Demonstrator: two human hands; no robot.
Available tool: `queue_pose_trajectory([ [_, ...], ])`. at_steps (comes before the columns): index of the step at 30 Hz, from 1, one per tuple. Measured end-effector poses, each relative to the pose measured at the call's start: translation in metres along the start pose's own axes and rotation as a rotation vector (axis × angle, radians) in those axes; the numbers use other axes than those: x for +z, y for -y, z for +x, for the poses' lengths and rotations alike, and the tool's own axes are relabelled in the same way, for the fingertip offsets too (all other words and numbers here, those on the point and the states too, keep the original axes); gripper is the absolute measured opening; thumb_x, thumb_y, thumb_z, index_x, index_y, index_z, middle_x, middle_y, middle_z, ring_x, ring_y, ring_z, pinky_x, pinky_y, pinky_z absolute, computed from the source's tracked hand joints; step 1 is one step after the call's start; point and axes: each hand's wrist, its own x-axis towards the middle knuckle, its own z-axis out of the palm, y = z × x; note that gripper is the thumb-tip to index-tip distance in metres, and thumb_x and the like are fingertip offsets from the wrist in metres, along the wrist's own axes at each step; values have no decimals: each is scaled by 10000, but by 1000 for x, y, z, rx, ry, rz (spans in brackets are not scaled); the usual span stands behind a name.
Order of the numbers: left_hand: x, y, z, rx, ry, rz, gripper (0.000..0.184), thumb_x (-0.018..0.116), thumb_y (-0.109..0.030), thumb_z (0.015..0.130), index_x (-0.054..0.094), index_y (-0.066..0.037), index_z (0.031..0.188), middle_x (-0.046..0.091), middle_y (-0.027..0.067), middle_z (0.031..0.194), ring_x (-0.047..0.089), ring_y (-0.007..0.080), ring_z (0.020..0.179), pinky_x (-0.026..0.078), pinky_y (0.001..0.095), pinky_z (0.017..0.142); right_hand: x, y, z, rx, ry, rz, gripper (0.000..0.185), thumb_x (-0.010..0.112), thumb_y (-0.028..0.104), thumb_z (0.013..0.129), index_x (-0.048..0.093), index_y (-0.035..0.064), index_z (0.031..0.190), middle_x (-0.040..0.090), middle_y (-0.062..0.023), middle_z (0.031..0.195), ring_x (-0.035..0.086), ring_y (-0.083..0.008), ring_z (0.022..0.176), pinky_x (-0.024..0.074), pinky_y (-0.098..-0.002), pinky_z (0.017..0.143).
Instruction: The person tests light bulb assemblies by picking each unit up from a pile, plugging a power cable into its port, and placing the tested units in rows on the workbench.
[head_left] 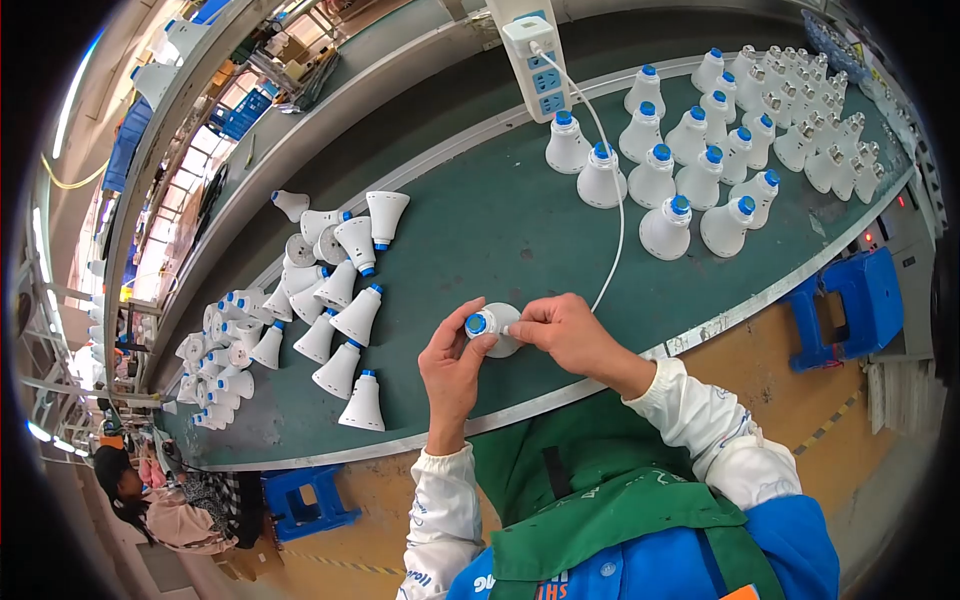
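"What does the left hand [452, 375] have hold of?"

"A white cone-shaped housing [505, 335] with a blue cap [476, 324]. Thumb and forefinger curl closed around its capped neck."

"And the right hand [570, 335]?"

"Nearly closed, thumb and fingertips pinched together against the side of the same housing. I can't tell whether something small sits between them."

"Where is that housing, then?"

"Between the two hands, over the green bench [480, 240], cap towards the left hand. Whether its base touches the bench, I can't tell."

"What lies to the left of the left hand?"

"A loose group of blue-capped housings [355, 315], many tipped on their sides, straight on the bench. Farther left is a denser heap [220, 360] of white housings."

"And beyond the right hand?"

"Upright housings [652, 180] with blue caps up, forward and to the right. Past those stand more housings with metal-coloured tops [800, 110]."

"Any containers?"

"A blue crate [238, 115], well apart from the left hand, forward and to the left on the far side. It is too small to make out what it holds."

"What's straight ahead of the right hand?"

"A power strip [545, 75] with a white adapter [525, 38] plugged in; its white cable [618, 215] runs across the bench back towards that hand."

"Anyone nearby?"

"A person [185, 515] well off to the left, beside a blue stool [305, 502]."
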Motion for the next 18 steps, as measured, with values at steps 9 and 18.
queue_pose_trajectory([
  [9,3,7,-3,43,-26,89,368,626,9,835,555,12,1196,605,68,1113,574,133,990,472,266,869,4,1,4,2,-23,-29,204,629,168,830,651,-21,755,533,-3,601,437,-78,573,361,-257,529],
  [18,20,17,-10,338,-148,509,512,657,14,727,502,-17,1213,559,145,1156,558,291,1056,440,353,903,-9,3,-9,-226,-86,-298,228,609,248,838,661,30,795,581,-71,576,515,-169,496,392,-313,503],
])
